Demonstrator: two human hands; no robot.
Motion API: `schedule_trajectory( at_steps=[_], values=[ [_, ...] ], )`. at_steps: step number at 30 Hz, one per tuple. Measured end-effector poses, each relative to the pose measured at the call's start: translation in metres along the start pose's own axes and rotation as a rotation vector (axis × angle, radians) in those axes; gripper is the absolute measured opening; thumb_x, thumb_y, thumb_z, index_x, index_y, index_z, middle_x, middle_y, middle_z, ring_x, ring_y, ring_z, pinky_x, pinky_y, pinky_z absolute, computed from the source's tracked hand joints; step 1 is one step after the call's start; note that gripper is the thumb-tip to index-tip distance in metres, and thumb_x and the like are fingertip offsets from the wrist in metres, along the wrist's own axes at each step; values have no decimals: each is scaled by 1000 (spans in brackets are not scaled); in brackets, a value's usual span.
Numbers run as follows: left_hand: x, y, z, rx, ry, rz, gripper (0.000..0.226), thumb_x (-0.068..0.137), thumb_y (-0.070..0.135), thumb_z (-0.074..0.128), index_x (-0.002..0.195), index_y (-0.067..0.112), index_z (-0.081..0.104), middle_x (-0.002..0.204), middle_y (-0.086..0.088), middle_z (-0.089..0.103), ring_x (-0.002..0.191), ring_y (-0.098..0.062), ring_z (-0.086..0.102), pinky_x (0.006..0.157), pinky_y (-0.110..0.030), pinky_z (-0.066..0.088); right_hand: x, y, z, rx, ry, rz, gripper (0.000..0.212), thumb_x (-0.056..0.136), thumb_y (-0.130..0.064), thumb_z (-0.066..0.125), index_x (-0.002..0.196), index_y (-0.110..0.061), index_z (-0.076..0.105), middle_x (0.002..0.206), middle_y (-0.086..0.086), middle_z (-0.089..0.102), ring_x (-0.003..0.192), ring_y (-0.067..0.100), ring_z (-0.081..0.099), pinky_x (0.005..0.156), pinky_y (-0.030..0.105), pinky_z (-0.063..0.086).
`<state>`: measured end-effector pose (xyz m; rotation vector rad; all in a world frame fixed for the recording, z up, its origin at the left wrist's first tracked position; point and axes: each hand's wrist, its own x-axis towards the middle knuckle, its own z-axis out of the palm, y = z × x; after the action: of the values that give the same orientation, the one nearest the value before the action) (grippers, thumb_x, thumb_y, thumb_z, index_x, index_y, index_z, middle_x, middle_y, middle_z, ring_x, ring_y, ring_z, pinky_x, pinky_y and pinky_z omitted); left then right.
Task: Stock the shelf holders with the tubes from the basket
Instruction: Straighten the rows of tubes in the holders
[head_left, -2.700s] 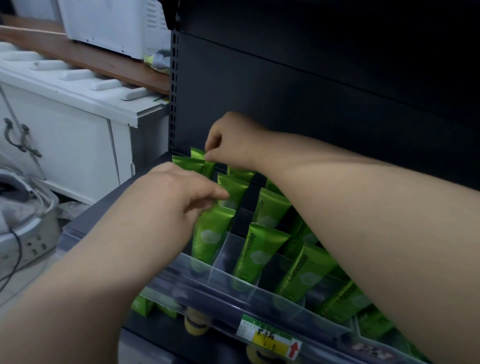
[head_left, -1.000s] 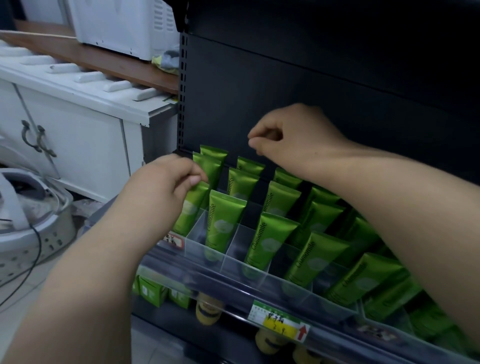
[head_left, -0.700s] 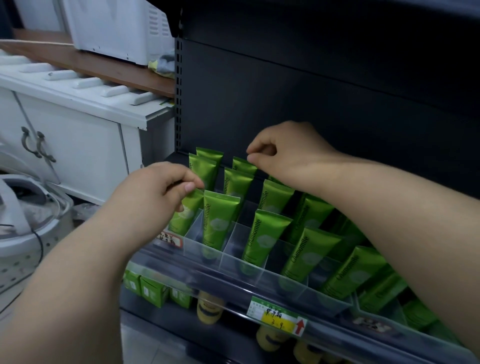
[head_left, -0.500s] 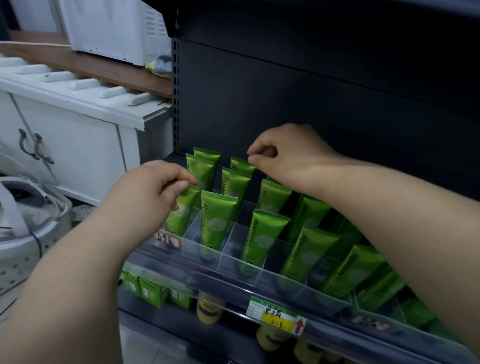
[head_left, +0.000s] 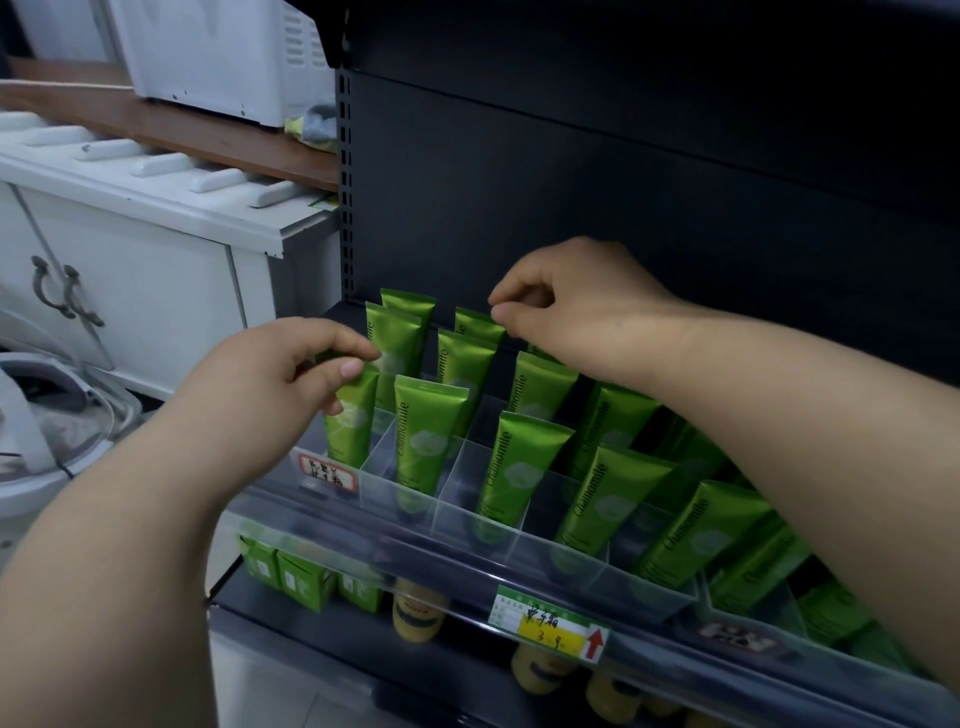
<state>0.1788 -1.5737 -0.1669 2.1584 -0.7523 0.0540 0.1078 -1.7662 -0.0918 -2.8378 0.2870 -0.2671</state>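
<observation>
Nearest me, the clear holders (head_left: 457, 488) are leaning the green tubes (head_left: 519, 467) back in tilted rows, so their names are facing out above the yellow price label (head_left: 550, 623). At the near left, the left hand (head_left: 270, 384) is pinching the flat top of the near-left tube (head_left: 353, 421) between thumb and curled fingers, probably seating it upright in its slot. Farther back, the right hand (head_left: 576, 306) is nipping the top corner of the far tube (head_left: 475, 326) in the second column, seemingly squaring it with its row. The basket is lying out of sight. Compared with a few seconds ago, the right hand is working one column farther right, and the left has dropped onto the front corner tube.
</observation>
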Motion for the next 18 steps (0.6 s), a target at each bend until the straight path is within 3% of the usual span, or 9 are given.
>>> schedule_trajectory(
  at_steps=[6, 10, 15, 18],
  values=[
    [2, 1, 1, 14, 30, 42, 19, 90, 18, 56, 94, 36, 64, 74, 16, 58, 76, 10, 57, 59, -8, 32, -1, 3, 5, 31, -18, 7, 14, 89, -30, 60, 99, -28, 70, 70, -22, 50, 80, 1, 53, 62, 10, 39],
    [3, 7, 1, 66, 39, 67, 19, 90, 19, 57, 94, 37, 63, 76, 18, 57, 67, 4, 60, 57, -3, 31, -2, 4, 5, 25, -13, 21, 15, 89, -32, 60, 100, -29, 70, 70, -21, 50, 84, 2, 55, 74, 16, 39],
    [1, 29, 2, 180, 43, 163, 25, 88, 24, 56, 111, 30, 66, 89, 8, 58, 71, -8, 60, 63, -19, 36, -15, 9, -2, 10, 4, 17, 17, 90, -31, 59, 105, -29, 68, 84, -17, 56, 87, 3, 55, 77, 15, 40],
    [-4, 49, 5, 227, 82, 237, 30, 89, 24, 56, 118, 25, 64, 95, 5, 57, 80, -13, 53, 75, -22, 33, -33, 19, -10, -9, 45, 0, 20, 90, -31, 58, 109, -30, 66, 89, -16, 57, 87, 3, 55, 75, 13, 41]
  ],
)
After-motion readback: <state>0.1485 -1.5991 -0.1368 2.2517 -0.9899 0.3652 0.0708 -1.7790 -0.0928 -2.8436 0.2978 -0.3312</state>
